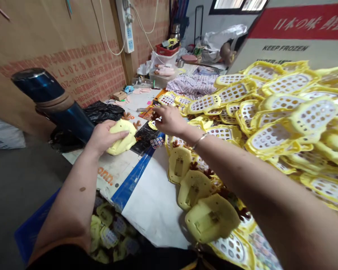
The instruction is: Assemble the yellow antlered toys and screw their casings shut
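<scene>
My left hand (103,135) is closed round a pale yellow plastic toy shell (121,137), thumb across its face. Brown antler-shaped pieces (136,124) stick out from the shell's top and right side. Beyond it, to the right, my right hand (169,119) reaches over the table with its fingers curled down. A small brown antler-shaped piece (155,113) shows at those fingertips, partly hidden by them. Below my right forearm several yellow shells with brown antlers lie in a row, the nearest shell (212,218) showing a rectangular recess.
A large heap of yellow frames with white perforated panels (285,82) fills the right side. At the left stands a tilted dark blue flask (55,99) by a black plastic bag (104,110). A blue crate (35,225) holding yellow pieces is below the table edge. A power strip (126,33) hangs behind.
</scene>
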Demonstrator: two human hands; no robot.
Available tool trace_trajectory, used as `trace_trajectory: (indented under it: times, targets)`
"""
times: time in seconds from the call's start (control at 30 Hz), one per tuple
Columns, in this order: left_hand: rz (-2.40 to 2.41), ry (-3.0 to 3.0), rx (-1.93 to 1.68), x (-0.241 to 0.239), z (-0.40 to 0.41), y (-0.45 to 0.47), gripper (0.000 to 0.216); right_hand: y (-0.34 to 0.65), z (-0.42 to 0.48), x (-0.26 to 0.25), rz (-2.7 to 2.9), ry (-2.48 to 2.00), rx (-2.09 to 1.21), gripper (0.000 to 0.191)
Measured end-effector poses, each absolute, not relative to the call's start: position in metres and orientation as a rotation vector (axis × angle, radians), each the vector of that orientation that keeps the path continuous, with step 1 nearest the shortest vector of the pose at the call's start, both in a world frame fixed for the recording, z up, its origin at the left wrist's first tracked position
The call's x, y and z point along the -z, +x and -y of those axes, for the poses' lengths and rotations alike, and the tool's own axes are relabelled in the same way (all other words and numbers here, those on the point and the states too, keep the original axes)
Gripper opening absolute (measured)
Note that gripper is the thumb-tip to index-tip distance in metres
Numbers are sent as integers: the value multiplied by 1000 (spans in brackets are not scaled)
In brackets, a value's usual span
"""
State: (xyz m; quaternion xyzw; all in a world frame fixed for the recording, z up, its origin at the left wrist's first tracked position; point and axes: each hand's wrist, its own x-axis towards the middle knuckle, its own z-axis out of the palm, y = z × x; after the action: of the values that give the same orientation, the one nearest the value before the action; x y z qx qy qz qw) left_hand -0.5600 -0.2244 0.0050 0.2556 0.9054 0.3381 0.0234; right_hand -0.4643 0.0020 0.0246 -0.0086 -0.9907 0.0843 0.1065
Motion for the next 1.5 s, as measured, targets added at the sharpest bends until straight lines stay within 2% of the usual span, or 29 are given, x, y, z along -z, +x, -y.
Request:
trace_trajectory:
  times: [0.1, 0.2, 0.23, 0.33, 0.43, 0.57, 0.73, 0.83, 1.1, 1.33, 1.5]
  targets:
    - [-2690, 694, -912, 13, 232, -561, 58, -416, -26, -53, 2958, 146, -648, 33]
    - [-2749, 654, -677, 33, 232, -566, 55, -343, -43, -62, 2977, 236, -810, 41]
    - [-2757, 690, -637, 37, 231, -566, 56, -316, -46, -59, 2980, 235, -826, 42]
    - [-2807, 875, -550, 38, 228, -561, 53, -236, -47, -44, 3046, 134, -635, 27]
    - [-2831, 924, -488, 27, 223, -549, 49, -169, -42, -27, 3054, -115, -498, 26]
    - [-2802, 698, -590, 9, 211, -526, 49, -112, -37, -8, 3040, -414, -524, 30]
    - [-2367, 409, -1274, -12, 193, -469, 53, -96, -30, 14, 3054, -561, -435, 27]
    - [-2086, 537, -1467, -22, 175, -430, 58, -101, -26, 22, 3067, -569, -329, 26]
    - [-1903, 835, -1406, -13, 91, -370, 58, -82, -16, 34, 2966, -690, -222, 34]
    - [-2189, 1129, -1224, -1, 53, -354, 49, -49, -8, 41, 2876, -724, -227, 42]
    - [-2450, 1258, -1287, -24, 60, -351, 51, -26, -11, 44, 2730, -717, -334, 38]
